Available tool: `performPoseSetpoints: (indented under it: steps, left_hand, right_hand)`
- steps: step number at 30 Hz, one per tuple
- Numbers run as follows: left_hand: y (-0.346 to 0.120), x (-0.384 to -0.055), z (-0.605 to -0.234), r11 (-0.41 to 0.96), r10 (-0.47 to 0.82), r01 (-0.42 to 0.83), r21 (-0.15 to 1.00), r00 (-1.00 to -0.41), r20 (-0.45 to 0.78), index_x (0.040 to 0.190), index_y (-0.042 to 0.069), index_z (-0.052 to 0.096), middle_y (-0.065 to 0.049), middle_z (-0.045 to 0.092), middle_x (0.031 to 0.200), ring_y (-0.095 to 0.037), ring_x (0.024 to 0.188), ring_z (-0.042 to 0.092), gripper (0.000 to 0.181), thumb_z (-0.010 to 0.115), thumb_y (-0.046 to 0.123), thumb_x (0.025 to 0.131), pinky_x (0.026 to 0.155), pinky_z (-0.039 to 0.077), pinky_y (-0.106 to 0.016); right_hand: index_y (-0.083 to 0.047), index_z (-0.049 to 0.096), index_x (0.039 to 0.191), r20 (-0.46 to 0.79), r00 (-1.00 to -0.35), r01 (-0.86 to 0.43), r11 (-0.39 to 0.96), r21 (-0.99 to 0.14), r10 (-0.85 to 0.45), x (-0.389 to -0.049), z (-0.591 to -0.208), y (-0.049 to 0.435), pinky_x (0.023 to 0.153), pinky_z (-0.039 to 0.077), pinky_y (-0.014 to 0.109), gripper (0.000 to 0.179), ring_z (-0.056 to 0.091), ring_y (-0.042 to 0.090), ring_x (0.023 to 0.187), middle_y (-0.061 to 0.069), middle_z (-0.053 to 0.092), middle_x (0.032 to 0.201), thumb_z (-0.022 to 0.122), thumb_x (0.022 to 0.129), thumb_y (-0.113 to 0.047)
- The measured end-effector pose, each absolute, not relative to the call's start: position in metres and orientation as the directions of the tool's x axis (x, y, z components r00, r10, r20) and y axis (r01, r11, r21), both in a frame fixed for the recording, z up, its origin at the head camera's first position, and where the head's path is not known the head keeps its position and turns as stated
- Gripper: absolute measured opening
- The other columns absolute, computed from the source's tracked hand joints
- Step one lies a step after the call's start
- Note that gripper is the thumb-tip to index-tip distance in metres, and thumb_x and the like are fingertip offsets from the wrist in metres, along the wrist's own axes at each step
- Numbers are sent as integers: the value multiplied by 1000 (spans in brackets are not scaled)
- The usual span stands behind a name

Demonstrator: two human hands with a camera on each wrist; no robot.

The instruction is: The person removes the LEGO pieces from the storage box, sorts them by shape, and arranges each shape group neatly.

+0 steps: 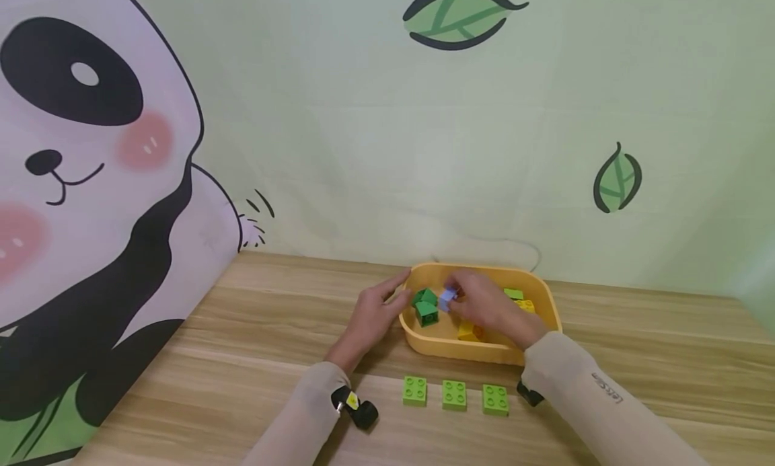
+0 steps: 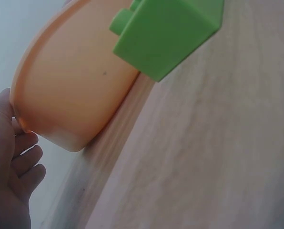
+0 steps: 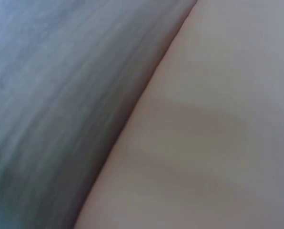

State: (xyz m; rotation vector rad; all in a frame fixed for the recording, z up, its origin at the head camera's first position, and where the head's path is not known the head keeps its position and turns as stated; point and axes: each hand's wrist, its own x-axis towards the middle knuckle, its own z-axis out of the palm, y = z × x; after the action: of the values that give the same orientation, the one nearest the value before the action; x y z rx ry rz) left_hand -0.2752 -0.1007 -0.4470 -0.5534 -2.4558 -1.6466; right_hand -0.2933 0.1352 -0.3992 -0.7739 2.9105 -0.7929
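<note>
My left hand [image 1: 372,316] grips the left rim of an orange-yellow plastic bin [image 1: 436,347]. In the left wrist view, the hand [image 2: 11,157] is at the bin's edge, fingers bent beside the outer wall [image 2: 70,81]. Reaching inside the bin, my right hand [image 1: 487,306] pinches a light blue toy brick [image 1: 447,298] between thumb and fingers. Dark green bricks [image 1: 426,313] lie just left of it. Yellow bricks [image 1: 469,331] sit below and behind the right hand, partly covered. The bin's wall [image 3: 204,124] fills much of the blurred right wrist view.
Three lime green four-stud bricks stand in a row before the bin: a left one [image 1: 414,391], a middle one [image 1: 454,395] and a right one [image 1: 495,399]. Another lime brick [image 1: 513,294] lies inside at the right. Behind the wooden table [image 1: 272,304] hangs a panda-printed backdrop [image 1: 363,150].
</note>
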Motion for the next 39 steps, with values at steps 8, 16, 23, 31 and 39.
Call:
performPoseSetpoints:
  steps: [8, 16, 23, 31, 39]
  left_hand:
    - [-100, -273, -445, 341, 222, 373, 863, -924, 312, 153, 9, 58, -6, 56, 155, -35, 145, 49, 46, 63, 19, 108, 119, 41, -50]
    - [-100, -273, -446, 343, 217, 373, 862, -924, 314, 153, 7, 58, -6, 55, 155, -35, 145, 49, 46, 63, 18, 108, 119, 40, -50]
    - [-100, -274, -447, 340, 223, 379, 861, -921, 318, 153, 8, 57, -6, 55, 156, -32, 145, 48, 46, 63, 19, 108, 119, 40, -50]
    - [-101, -276, -449, 347, 221, 390, 853, -918, 329, 152, 7, 58, -8, 56, 155, -33, 145, 49, 46, 64, 18, 108, 119, 40, -50]
    - [-100, -275, -448, 340, 221, 388, 857, -918, 328, 153, 8, 58, -9, 56, 155, -34, 145, 49, 46, 64, 19, 108, 120, 40, -50]
  right_hand:
    - [5, 69, 125, 105, -870, -464, 724, -510, -482, -290, -398, 139, 99, 58, 48, 29, 66, 28, 105, 14, 70, 117, 74, 98, -4]
    - [5, 71, 126, 185, -869, -475, 670, -570, -459, -278, -392, 146, 99, 59, 49, 30, 66, 28, 106, 11, 65, 115, 69, 98, -5]
    - [4, 74, 121, 313, -846, -531, 620, -577, -433, -263, -388, 155, 96, 60, 53, 26, 66, 29, 103, 10, 65, 111, 68, 98, -5]
    - [1, 70, 123, 330, -860, -509, 599, -618, -390, -245, -376, 161, 99, 58, 55, 26, 67, 31, 108, 11, 67, 118, 74, 99, -7]
    - [-3, 73, 119, 420, -818, -575, 572, -584, -393, -229, -373, 167, 94, 61, 51, 21, 69, 26, 103, 7, 68, 114, 75, 98, -3]
